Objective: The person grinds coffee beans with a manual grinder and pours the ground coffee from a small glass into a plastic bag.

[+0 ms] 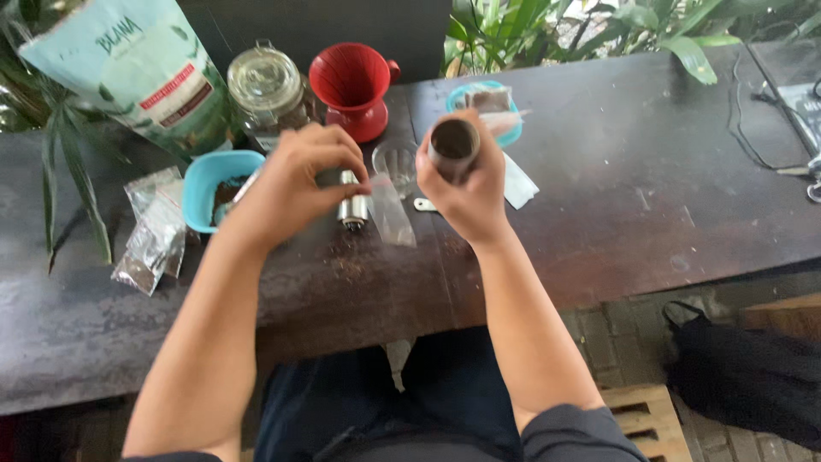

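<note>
Right hand [469, 184], frame centre: closed around a small dark cylindrical cup [454, 147], open mouth tilted toward the camera; inside looks brown, contents not resolvable. Left hand [291, 184], left of centre: fingers pinched on the corner of a small clear plastic bag [392, 212] that hangs down over the dark wooden table [650, 188]. Just behind the fingers lies a metal grinder body [352, 205], on its side; cannot tell whether the hand touches it.

Containers, upper part of frame:
- Blue bowl [209, 184], left of the left hand: dark grounds inside.
- Glass jar [268, 90] with clamp lid: dark contents low down.
- Red cone dripper [352, 85]: interior looks bare.
- Clear glass cup [395, 162] between the hands.
- Blue-rimmed dish [506, 128] behind the right hand: a small packet in it.
- Large pale-green pouch [145, 68], upper left, upright.
- Crumpled clear packets [154, 231], far left.
</note>
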